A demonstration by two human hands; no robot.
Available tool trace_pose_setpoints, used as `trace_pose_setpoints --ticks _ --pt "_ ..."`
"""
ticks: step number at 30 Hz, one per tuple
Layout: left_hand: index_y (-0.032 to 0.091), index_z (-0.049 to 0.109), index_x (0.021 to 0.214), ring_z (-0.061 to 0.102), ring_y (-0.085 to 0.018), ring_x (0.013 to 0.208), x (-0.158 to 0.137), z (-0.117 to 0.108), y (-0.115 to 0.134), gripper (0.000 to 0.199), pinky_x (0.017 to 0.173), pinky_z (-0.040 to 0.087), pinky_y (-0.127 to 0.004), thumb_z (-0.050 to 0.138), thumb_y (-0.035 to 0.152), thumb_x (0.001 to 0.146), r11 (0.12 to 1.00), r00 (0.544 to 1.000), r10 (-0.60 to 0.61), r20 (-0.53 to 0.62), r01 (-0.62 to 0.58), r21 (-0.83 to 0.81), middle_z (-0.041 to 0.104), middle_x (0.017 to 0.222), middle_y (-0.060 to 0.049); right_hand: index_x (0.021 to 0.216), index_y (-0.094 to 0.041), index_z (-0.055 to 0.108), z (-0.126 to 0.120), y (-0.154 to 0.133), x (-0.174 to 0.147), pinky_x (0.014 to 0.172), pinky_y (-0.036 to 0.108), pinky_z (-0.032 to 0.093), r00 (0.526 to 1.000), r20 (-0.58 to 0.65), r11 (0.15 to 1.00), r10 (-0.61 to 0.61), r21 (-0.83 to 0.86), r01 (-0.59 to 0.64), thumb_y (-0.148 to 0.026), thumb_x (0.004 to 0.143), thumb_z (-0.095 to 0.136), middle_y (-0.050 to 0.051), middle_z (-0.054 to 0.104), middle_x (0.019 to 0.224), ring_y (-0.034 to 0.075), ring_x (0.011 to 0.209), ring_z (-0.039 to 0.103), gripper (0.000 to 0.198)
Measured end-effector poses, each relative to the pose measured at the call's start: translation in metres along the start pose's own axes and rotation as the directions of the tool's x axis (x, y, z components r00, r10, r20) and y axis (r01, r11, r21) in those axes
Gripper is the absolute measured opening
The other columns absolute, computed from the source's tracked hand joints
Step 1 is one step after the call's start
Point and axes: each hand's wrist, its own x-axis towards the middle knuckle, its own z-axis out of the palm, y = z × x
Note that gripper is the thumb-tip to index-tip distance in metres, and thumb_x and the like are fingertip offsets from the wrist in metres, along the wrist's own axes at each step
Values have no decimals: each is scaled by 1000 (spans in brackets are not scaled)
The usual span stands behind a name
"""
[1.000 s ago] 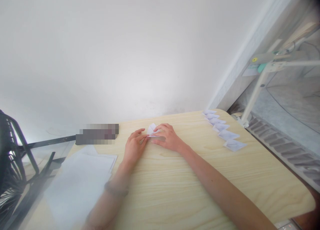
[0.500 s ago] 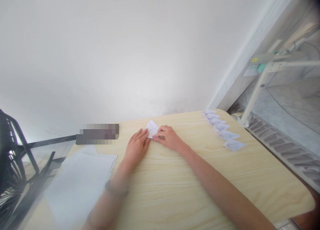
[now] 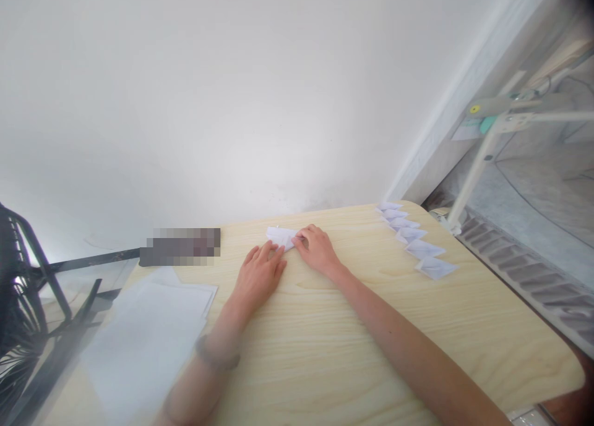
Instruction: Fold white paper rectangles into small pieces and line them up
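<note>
A small folded piece of white paper [image 3: 281, 237] lies near the far edge of the wooden table [image 3: 297, 345]. My left hand [image 3: 260, 272] rests on the table with its fingers spread, the fingertips touching the paper's near left edge. With thumb and fingers pinched, my right hand [image 3: 316, 248] grips the paper's right end. Part of that end is hidden by the fingers. To the right, several folded white paper boats [image 3: 424, 249] stand in a slanting row.
A stack of white paper sheets [image 3: 148, 333] covers the table's left side. Behind it sits a blurred-out dark object [image 3: 180, 248]. A white wall [image 3: 278, 104] rises behind the table. A black chair [image 3: 28, 271] stands left; a pale metal frame [image 3: 477, 160] stands right.
The paper has turned and now looks longer and flatter. My right hand has shifted slightly right along it, and my left fingers have slid onto its near edge.
</note>
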Motion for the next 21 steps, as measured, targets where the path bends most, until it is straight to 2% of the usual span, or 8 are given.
trace_pose_setpoints --ticks 5,10,21 --pt "24 38 125 49 -20 104 -2 0 -2 39 93 37 -35 35 28 86 1000 999 25 -25 -25 -13 51 115 -7 84 -18 56 0 1 0 76 29 35 1000 8 1000 8 12 -8 -29 77 52 4 57 85 16 83 50 14" --pt "30 45 120 50 -19 103 -3 1 -3 35 90 39 -34 36 28 86 999 999 33 -25 -34 -16 51 115 -6 84 -18 56 2 0 0 77 30 35 1000 7 1000 28 -5 -28 -26 76 53 4 57 85 16 82 50 12" --pt "26 46 119 51 -20 101 -2 1 1 34 90 38 -36 33 28 87 998 999 32 -17 -31 47 51 113 -8 84 -19 57 0 -1 0 75 29 35 999 10 999 30 -10 -30 -27 77 52 4 57 84 16 80 50 12"
